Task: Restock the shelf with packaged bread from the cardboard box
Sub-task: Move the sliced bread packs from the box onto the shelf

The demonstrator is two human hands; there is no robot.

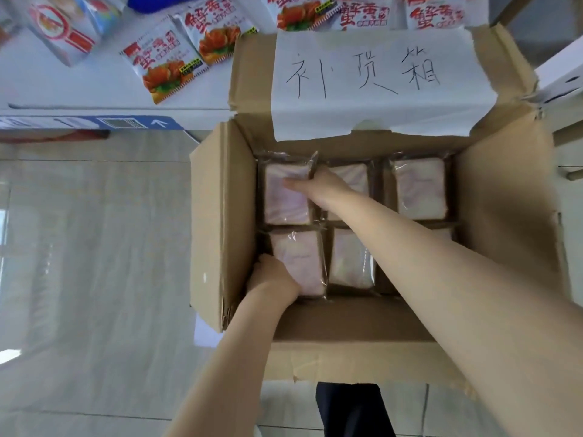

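An open cardboard box (220,222) stands on the floor and holds several clear-wrapped packs of white bread. My right hand (321,187) reaches in from the right and grips the far-left bread pack (284,200), thumb on its top and fingers around its right edge. My left hand (271,275) is closed on the near-left bread pack (299,257), gripping its left side against the box wall. Other bread packs lie at the near middle (351,260) and the far right (421,187).
A white shelf (79,89) runs across the top left, with red-printed snack packets (164,64) lying on it. The box's back flap carries a white paper label (372,77) with handwriting. Pale tiled floor (94,247) lies to the left of the box.
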